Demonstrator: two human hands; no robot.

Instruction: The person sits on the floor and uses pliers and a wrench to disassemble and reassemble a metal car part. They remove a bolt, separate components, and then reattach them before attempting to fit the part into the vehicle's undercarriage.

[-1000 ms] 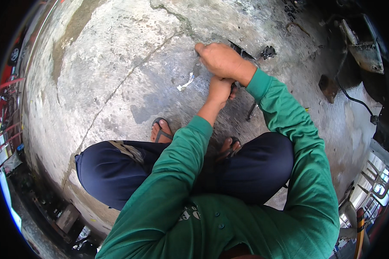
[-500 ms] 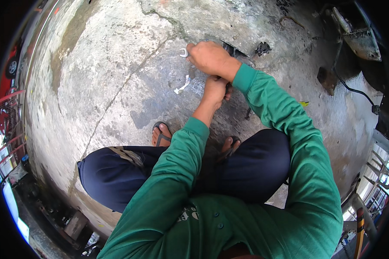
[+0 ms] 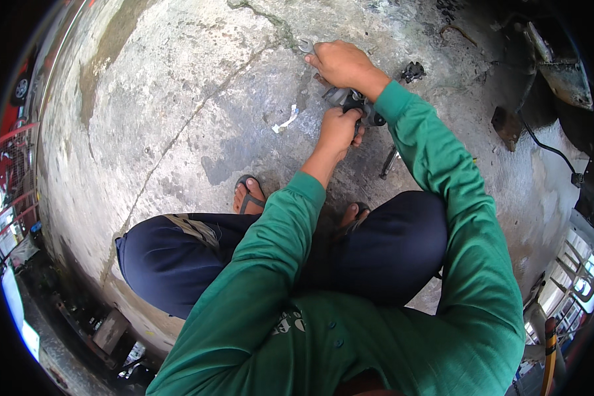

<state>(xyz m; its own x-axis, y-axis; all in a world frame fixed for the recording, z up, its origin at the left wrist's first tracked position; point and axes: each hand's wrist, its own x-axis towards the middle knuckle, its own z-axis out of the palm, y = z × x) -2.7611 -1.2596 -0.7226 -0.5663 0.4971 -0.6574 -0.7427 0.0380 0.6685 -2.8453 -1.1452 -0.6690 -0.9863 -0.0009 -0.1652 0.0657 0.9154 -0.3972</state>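
Wrench in right hand, dark metal part gripped in left, over concrete floor

Left hand: fingers curled shut round a dark mechanical part, thumb on top. Looks like a steadying grip, probably so the part can't twist. Right hand: closed in a fist round an open-end wrench, whose forked head pokes out past the fingers on the side facing the floor's left edge. Wrench's other end is hidden by the hand; can't tell if it touches the part.

Part sits between the two hands, partly under the right wrist, nearer the right edge of the floor than the left. Can't tell if it rests on the concrete. Working low and close to the body likely lets both arms bear on it.

Materials: part mixes dull grey metal with black, irregular, knobbly. Wrench is bright, smooth steel. Floor is rough, stained, cracked. Slim metal tool lies just beside the right knee, apparently within easy reach. Small black lumpy piece lies beyond the right wrist, toward the floor's far edge. Thin white scrap, crinkled, lies left of the left hand.
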